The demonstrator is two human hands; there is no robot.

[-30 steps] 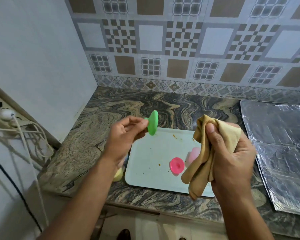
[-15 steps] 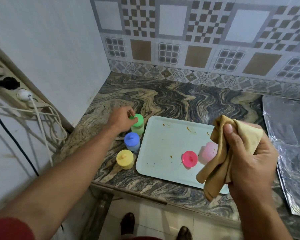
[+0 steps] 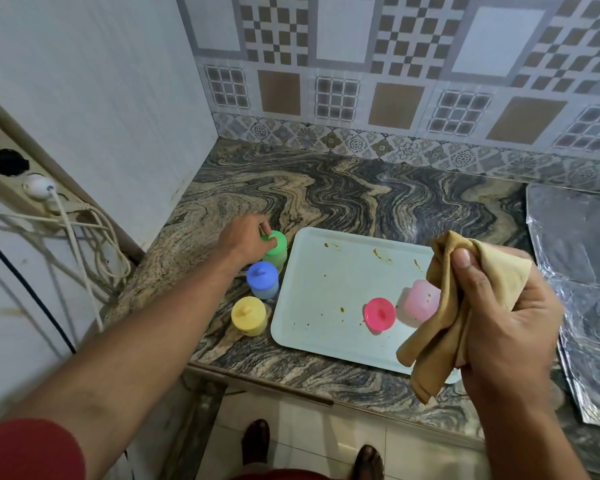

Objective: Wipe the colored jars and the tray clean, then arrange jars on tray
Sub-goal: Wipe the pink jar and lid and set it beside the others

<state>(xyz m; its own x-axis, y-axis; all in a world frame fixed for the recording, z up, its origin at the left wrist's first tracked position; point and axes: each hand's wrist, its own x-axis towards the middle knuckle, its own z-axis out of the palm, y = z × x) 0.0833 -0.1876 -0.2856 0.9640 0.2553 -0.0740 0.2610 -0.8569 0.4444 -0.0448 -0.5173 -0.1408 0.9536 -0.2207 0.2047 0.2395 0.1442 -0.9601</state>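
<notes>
Head view, stained white tray (image 3: 329,289), green jar (image 3: 277,252), lidless pink jar (image 3: 421,299)

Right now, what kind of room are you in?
Most likely a home kitchen. There's a swirly dark stone countertop set into a corner, a patterned brown-and-white tiled wall behind it, and small coloured plastic jars, like the green lidded jar, beside a stained white plastic tray.

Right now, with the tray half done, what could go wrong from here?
1. The tray shows brown smears; jars set back on it could pick them up.
2. The pink jar sits open, its pink lid beside it, so crumbs wiped past might fall in.
3. The left hand pinches only the green jar knob; lifting could pull just the lid.
</notes>
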